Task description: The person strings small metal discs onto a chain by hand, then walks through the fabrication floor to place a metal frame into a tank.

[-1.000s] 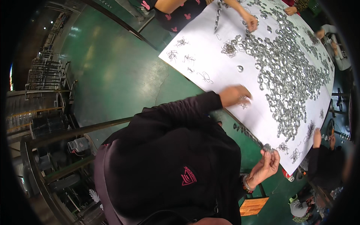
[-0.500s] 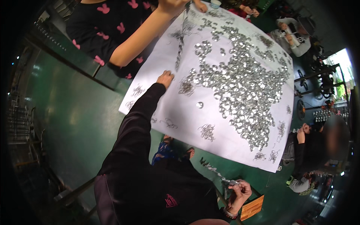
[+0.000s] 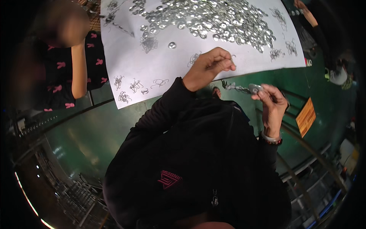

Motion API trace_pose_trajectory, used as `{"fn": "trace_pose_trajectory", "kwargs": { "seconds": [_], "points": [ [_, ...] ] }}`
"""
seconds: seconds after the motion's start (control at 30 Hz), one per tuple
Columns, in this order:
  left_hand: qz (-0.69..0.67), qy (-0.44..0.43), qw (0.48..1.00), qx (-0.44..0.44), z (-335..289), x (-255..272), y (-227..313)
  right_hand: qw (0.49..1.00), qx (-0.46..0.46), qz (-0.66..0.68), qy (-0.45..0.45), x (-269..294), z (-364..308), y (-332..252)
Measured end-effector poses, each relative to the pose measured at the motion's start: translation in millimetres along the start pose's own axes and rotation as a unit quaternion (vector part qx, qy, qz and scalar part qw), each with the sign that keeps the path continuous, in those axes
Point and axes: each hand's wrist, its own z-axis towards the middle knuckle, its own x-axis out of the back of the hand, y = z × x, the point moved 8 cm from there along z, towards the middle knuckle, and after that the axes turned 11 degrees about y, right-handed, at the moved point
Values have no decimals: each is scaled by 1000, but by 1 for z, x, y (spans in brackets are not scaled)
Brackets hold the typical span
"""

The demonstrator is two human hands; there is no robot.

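My right hand (image 3: 272, 107), with a beaded bracelet at its wrist, pinches a shiny round metal disc (image 3: 254, 88) beyond the table's near edge. From this disc a chain of linked metal pieces (image 3: 237, 87) trails off to the left. My left hand (image 3: 211, 66) is over the near part of the white-covered table, left of the disc, with its fingers closed together. A thin dark curved wire shows by its fingertips; whether they hold it I cannot make out. Loose wire hooks (image 3: 193, 59) lie partly hidden behind this hand.
A large heap of silvery discs (image 3: 213, 19) covers the far part of the white table (image 3: 167, 65). One disc (image 3: 172, 45) lies apart, near several piles of wire hooks (image 3: 148, 44). Co-workers are at the left and far right. A wooden stool (image 3: 306, 116) stands at the right.
My left hand has come from the table's left side toward my right hand, its fingers now closed. My right hand has risen, still holding the disc and chain. The view has shifted.
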Motion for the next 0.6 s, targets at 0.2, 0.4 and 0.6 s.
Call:
{"fn": "trace_pose_trajectory", "kwargs": {
  "seconds": [0.2, 0.4, 0.6],
  "points": [
    [129, -94, 987, 11, 10, -83, -19, 998, 12, 33, 43, 23, 9, 4],
    [215, -40, 975, -36, 21, -88, -22, 997, 61, -32, 46, 28, 14, -1],
    [193, -28, 979, -58, 14, -105, -23, 994, 104, -1, -11, 32, 23, -7]
  ]
}}
